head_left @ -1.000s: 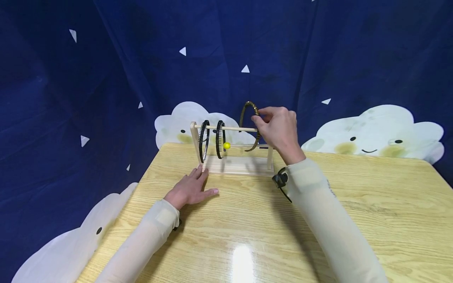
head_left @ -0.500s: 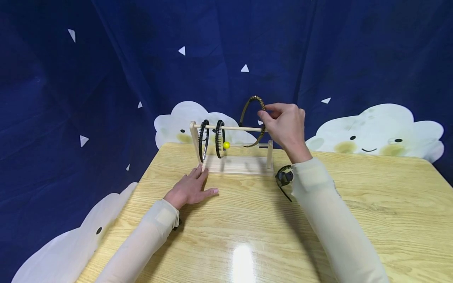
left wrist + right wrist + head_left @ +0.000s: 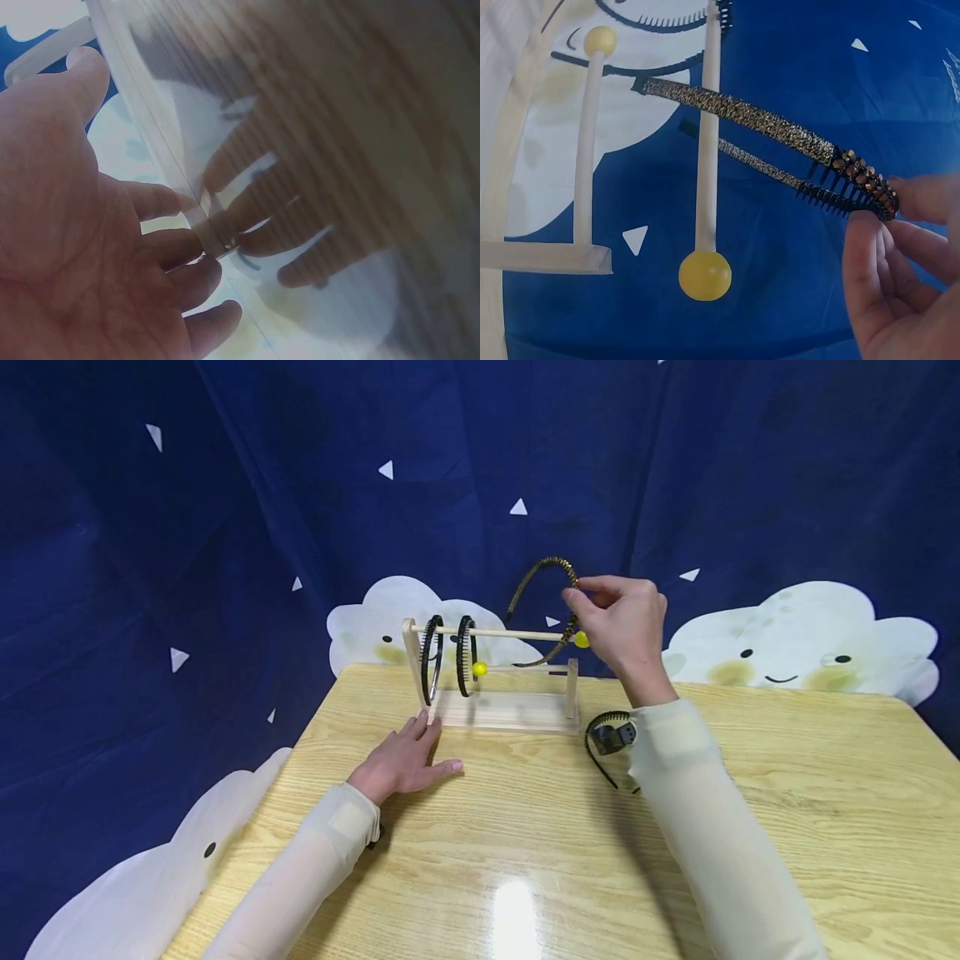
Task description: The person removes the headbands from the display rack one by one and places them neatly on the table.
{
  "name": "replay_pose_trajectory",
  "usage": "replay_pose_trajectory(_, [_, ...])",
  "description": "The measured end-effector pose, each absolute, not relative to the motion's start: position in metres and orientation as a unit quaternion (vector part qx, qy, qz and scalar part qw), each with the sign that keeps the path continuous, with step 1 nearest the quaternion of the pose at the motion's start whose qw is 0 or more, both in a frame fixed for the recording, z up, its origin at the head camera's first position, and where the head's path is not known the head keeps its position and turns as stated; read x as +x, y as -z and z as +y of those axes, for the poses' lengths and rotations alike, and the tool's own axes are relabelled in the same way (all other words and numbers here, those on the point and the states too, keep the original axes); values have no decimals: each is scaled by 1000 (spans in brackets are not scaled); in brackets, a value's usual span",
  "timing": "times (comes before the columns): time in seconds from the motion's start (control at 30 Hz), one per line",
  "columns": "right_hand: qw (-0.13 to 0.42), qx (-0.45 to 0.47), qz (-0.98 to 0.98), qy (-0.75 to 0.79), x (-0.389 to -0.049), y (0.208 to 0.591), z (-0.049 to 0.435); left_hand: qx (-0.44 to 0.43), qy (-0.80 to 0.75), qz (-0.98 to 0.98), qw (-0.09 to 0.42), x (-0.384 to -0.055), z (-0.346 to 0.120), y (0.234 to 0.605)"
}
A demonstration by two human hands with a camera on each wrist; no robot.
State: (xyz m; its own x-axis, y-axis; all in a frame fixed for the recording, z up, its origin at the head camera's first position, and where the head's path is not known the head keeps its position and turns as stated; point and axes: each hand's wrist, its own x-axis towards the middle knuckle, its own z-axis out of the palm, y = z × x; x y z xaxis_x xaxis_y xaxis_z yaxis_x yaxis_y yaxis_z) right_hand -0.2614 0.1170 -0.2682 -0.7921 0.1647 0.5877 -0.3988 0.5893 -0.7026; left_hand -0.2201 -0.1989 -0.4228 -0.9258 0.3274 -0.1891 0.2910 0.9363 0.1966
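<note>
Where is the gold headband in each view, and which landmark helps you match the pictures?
Head: the gold headband, just right of centre, pinched by the right hand.
Left wrist: not in it.
Right wrist: centre to right, fingertips at its right end.
Shared landmark: the wooden rack, partly visible in both wrist views.

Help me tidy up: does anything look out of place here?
Perhaps one thing: a black headband lies on the table right of the rack, partly hidden, while two black bands hang on the upper rod. Nothing looks spilled or damaged.
</note>
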Motion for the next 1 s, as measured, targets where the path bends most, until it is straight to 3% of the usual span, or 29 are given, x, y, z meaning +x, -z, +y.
replay_pose_trajectory(0.57, [238,60,-743,-622,-258,267,131,160,-81,978,106,-221,-198,424])
replay_pose_trajectory(1.0, [215,55,-742,-632,-255,273,140,161,-78,978,109,-221,-198,424])
